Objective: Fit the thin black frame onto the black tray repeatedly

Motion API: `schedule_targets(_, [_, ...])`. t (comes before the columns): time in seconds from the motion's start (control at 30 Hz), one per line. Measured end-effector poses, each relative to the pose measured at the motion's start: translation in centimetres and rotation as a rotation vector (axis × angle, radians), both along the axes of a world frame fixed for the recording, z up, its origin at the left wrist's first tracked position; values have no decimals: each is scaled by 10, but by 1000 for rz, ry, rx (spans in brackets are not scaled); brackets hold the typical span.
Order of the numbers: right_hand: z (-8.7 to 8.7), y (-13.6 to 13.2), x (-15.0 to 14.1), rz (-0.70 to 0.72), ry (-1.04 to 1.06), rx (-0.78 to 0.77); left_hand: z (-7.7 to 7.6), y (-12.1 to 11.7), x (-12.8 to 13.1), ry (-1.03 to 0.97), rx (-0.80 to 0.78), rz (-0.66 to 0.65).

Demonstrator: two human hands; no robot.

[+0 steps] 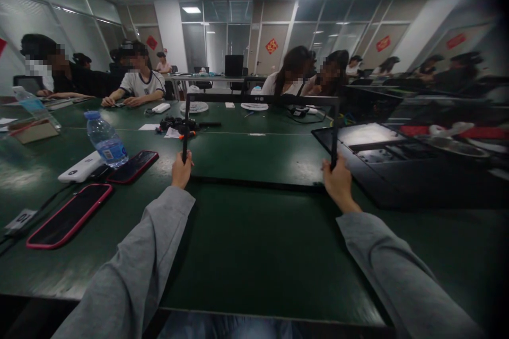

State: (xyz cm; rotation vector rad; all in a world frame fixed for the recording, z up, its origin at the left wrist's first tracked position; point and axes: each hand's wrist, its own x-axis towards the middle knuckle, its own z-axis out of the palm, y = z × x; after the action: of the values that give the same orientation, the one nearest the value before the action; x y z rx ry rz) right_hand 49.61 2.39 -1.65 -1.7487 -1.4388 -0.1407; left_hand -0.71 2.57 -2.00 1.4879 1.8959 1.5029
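A thin black monitor bezel [254, 184], a hollow rectangular frame, is held up above the green table. Its bar with a small pale logo is at the far side, and the table shows through the middle. My left hand [182, 170] is closed around the left side bar. Around the right side bar, my right hand [338, 183] is closed too. Right of that hand lies a large dark flat panel [382, 169] with a bright metallic area, probably from a display.
On the left of the table [246, 254] are a water bottle [105, 140], a white power bank [80, 167] and two red-edged phones [71, 216], [133, 166]. Dark gear [175, 125] and white round items lie beyond the bezel. Several people sit around the far sides.
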Motion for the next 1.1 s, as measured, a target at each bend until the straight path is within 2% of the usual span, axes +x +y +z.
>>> schedule_targets(0.2, [-15,13,14,58,143,-216,-6,6,-11,197,-186,40])
schedule_targets(0.4, [-11,19,23,304,615,-180,-2,1,-7,207,-207,75])
schedule_targets(0.5, [-9,17,23,366,729,-179,2,-3,-4,213,-227,80])
schedule_targets(0.73, [-11,15,19,325,753,-136,5,-7,0,327,-272,125])
schedule_targets(1.1, [-11,16,18,232,803,-119,-5,0,-3,414,-233,90])
